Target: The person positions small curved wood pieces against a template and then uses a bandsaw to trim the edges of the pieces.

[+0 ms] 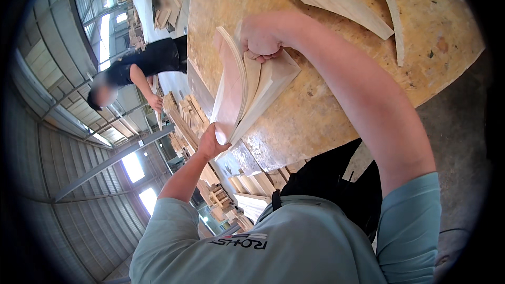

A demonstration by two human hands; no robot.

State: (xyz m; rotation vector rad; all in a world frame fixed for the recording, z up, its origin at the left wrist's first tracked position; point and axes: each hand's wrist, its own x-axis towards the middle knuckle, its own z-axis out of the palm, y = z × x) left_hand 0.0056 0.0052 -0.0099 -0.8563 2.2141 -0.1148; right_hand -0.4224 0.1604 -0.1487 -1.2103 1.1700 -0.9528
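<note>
A curved wooden piece [233, 87] with a layered, plywood-like edge is tilted on the workbench in front of me. Alongside its right side runs a narrow tan wooden strip [253, 76], and a wider pale wooden piece [273, 81] lies to the right of that. My left hand [211, 143] grips the near end of the curved piece, thumb against its face. At the far end, my right hand [261, 34] is closed, its curled fingers over the tops of the tan strip and the pale piece. The palm side of that grip is hidden.
Two more curved wooden pieces, one broad [342, 5] and one slender [392, 16], lie on the stained workbench [310, 121] at the far right. Stacked timber [184, 113] stands beyond its left edge. A co-worker in dark clothes [152, 63] handles wood at the left.
</note>
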